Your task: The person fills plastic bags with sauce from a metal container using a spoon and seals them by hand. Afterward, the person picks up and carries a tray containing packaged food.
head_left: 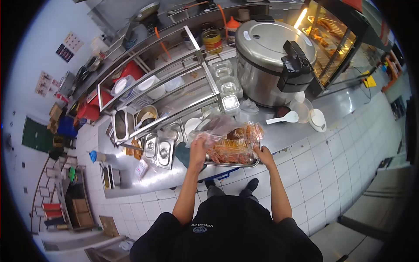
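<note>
A shallow metal tray [233, 164] rests at the counter's front edge, filled with reddish-orange food [231, 150] that looks like skewered pieces. Clear plastic film [218, 127] is bunched up over the tray's back left side. My left hand [199, 149] is closed on this film at its left end, raised a little over the tray. At the tray's front right corner, my right hand [264, 156] has its fingers closed at the rim; the exact grip is partly hidden. A dark green cloth [185, 153] lies just left of the tray.
A large rice cooker [275, 61] stands behind the tray, beside a lit glass display case [334, 43]. A white rice paddle [283, 118] and a round white container [317, 120] lie to the right. Lidded steel pans [164, 153] sit left. A metal rack [205, 74] rises behind.
</note>
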Demonstrator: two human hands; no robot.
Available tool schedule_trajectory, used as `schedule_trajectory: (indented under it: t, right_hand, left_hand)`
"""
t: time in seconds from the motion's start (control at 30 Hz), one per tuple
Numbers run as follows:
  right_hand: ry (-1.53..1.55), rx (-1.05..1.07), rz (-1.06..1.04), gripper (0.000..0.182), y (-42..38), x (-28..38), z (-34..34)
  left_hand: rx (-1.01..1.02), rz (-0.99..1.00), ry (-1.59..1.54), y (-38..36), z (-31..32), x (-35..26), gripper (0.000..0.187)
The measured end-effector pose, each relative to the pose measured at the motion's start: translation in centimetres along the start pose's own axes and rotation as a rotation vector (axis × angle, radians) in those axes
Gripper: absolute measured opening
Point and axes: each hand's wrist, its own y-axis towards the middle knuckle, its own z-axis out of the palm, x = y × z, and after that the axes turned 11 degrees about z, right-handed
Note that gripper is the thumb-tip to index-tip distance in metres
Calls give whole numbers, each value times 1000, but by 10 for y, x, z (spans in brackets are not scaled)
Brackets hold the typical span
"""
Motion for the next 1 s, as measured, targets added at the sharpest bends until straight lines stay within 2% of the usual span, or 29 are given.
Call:
schedule_trajectory:
  t: [0.03, 0.07, 0.1, 0.17, 0.2, 0.23, 0.27, 0.3, 0.33, 0.37, 0.4, 0.5, 0.53, 0.57, 0.63, 0.77, 0.83, 0.9, 0.97, 1.0]
  right_hand:
    - [-9, 20, -16, 62, 0, 3, -4]
    - [46, 65, -6, 62, -7, 12, -11]
    - [99, 114, 8, 61, -10, 15, -13]
    - [202, 146, -28, 59, 0, 14, -13]
    - [333, 170, -9, 56, -2, 22, -14]
    - [465, 192, 18, 54, -5, 27, -17]
    - [389, 171, 15, 55, 5, 21, -14]
    - [387, 166, 20, 55, 7, 22, -14]
    - [424, 119, 44, 58, 6, 27, -9]
    - [463, 69, 67, 62, 6, 30, -6]
    - [522, 68, 110, 50, 13, 28, 1]
    - [-294, -127, -255, 41, 44, -3, 28]
    - [193, -60, 34, 51, 35, 11, 27]
    - [309, -110, 69, 62, 30, 12, 31]
    - [344, -146, 188, 59, 11, 30, 22]
    - [374, -175, 181, 55, 4, 33, 14]
    - [382, -111, 217, 52, 3, 29, 12]
    - [368, -121, 165, 52, 7, 20, 8]
    - [353, -150, 124, 52, 10, 4, -3]
    - [323, -168, 106, 51, 9, -3, -9]
  left_hand:
    - [-25, -2, 16, -2, 11, 8, 20]
    - [88, -78, 200, -3, 9, 24, 23]
    - [59, -70, 204, -7, 3, 36, 23]
    - [413, 294, 1085, -9, 2, 52, 28]
    - [174, 185, 930, -20, 9, 35, 31]
    - [50, 107, 907, -18, 5, 21, 32]
    - [-69, 24, 879, -14, -3, 10, 33]
    - [-193, 148, 1018, -2, -21, 20, 37]
    - [-240, 179, 1122, 11, -37, 29, 47]
    - [-229, 178, 1117, 22, -55, 48, 47]
    - [-163, 47, 1100, 29, -74, 69, 54]
    - [-10, -193, 1049, 50, -63, 81, 74]
    - [-53, -84, 1007, 54, -74, 103, 75]
    - [-3, -188, 1065, 60, -73, 96, 75]
    - [-116, -210, 849, 61, -71, 100, 74]
    - [43, -218, 1102, 60, -40, 78, 68]
    - [-122, -104, 942, 49, -30, 84, 63]
    - [-110, -116, 906, 47, -55, 111, 61]
    - [-81, -261, 766, 42, -82, 138, 60]
    - [-104, -206, 800, 32, -70, 142, 58]
